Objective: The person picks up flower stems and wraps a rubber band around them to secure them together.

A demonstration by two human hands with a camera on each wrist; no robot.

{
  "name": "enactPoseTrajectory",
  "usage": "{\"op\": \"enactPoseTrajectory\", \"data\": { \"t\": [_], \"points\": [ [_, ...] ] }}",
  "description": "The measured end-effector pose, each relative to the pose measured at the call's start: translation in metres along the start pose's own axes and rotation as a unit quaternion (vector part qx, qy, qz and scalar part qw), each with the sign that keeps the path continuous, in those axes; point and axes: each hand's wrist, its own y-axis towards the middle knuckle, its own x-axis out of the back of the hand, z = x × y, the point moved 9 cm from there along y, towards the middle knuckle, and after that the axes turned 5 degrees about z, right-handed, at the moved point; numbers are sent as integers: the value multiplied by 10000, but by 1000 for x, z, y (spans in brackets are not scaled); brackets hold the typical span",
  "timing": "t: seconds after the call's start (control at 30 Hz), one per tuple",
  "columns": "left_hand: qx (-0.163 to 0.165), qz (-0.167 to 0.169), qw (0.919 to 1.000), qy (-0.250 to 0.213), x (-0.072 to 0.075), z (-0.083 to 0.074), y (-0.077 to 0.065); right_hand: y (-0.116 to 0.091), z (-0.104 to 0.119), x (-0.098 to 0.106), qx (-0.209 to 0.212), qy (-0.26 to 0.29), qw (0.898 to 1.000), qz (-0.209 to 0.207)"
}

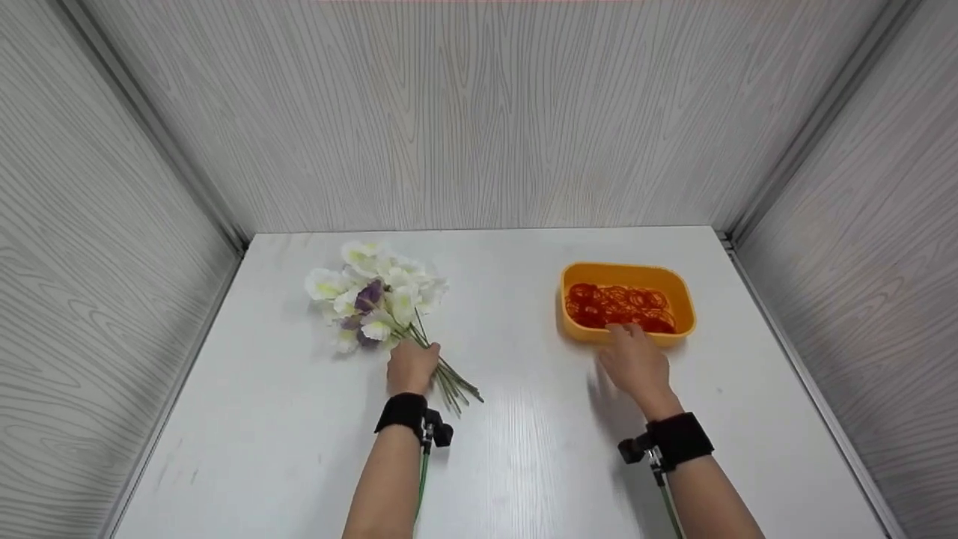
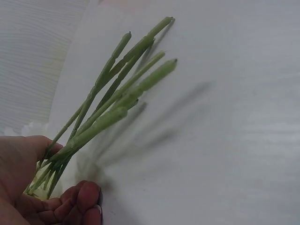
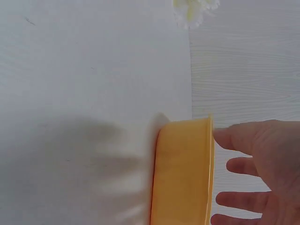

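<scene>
On the left, white and purple flowers [image 1: 404,299] are fanning out over the white table [image 1: 516,419]. My left hand [image 1: 412,367] is gripping their green stems [image 1: 453,382], fingers curling round the bundle. The stem ends are splaying out beyond my grip, so holding slackly could let single stems slip. On the right, an orange-yellow box [image 1: 685,299] is sitting with red, coiled-looking pieces [image 1: 617,305] inside. My right hand [image 1: 636,367] is reaching its near rim, fingers spreading apart, not clamping; whether they're touching, I cannot tell. Pressing that rim down could tip the box and spill the pieces.
</scene>
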Motion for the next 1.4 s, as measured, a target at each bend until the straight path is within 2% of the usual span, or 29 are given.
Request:
{"op": "enactPoseTrajectory", "data": {
  "t": [0.1,0.17,0.3,0.47,0.67,0.77,0.87,1.0,1.1,1.17,1.23,1.33,1.4],
  "points": [
    [-52,-59,9999,-98,1,0,-2,17,-6,10,-83,134,9996,-222],
    [-72,-15,9998,-166,1,-1,-3,28,-10,10,-124,143,9998,-112],
    [-50,126,9996,-233,-2,1,-5,48,-19,-4,-260,68,9980,580],
    [20,217,9995,-243,-5,3,-5,61,-25,-27,-340,-81,9885,1469],
    [-62,343,9991,-233,-10,1,-5,62,-27,-42,-473,-94,9771,2070],
    [-66,396,9986,-348,-11,1,-5,61,-26,-46,-465,-73,9748,2178],
    [-79,408,9979,-504,-10,4,-5,62,-24,-47,-457,-42,9762,2117],
    [-84,451,9964,-715,-9,7,-4,63,-24,-43,-449,60,9805,1911],
    [84,605,9925,-1060,-10,11,-4,63,-23,-36,-423,83,9862,1601],
    [254,757,9844,-1567,-13,15,-3,63,-23,-30,-383,12,9911,1272],
    [398,902,9653,-2418,-16,17,-2,63,-23,-23,-324,-112,9953,901],
    [591,992,9167,-3826,-19,20,1,61,-21,-13,-227,-200,9986,440],
    [646,961,8841,-4528,-20,21,4,60,-18,-7,-138,-216,9994,211]
  ]
}}
